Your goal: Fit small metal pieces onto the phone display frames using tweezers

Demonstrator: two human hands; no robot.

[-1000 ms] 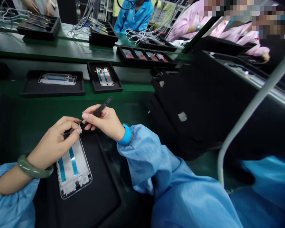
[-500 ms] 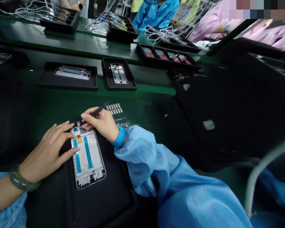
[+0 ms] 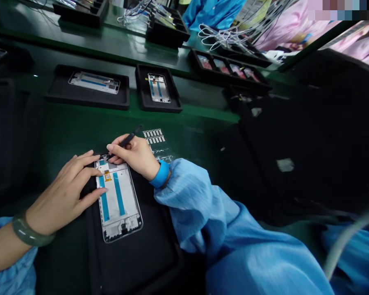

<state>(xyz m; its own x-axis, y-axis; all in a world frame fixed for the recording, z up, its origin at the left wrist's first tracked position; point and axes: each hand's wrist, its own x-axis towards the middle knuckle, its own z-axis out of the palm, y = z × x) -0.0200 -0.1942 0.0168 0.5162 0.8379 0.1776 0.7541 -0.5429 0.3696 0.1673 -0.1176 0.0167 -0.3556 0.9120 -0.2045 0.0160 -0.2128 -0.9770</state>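
Observation:
A phone frame (image 3: 126, 200) with blue strips and an orange flex cable (image 3: 107, 176) lies back up on a black tray (image 3: 135, 262). My left hand (image 3: 70, 184) has its fingers spread, with the fingertips resting along the frame's left edge. Over the frame's top end, my right hand (image 3: 135, 157) grips black tweezers (image 3: 130, 137) like a pen. The tweezers' tips point down at the top edge by a small grey piece (image 3: 105, 157); whether they pinch it I cannot tell. Beyond my right hand lies a sheet of small metal tabs (image 3: 154, 135).
Two black trays hold more phone frames, one lying sideways (image 3: 94, 82) and one upright (image 3: 159, 88). A compartment tray (image 3: 230, 69) with reddish parts stands on the ledge behind. White cables (image 3: 221, 39) lie at the back. Dark covered material (image 3: 320, 143) fills the right side.
The small grey piece that stuck up past the frame's top edge now sits lower, within the frame's top end. The tweezers have moved down with it. The whole view has shifted slightly.

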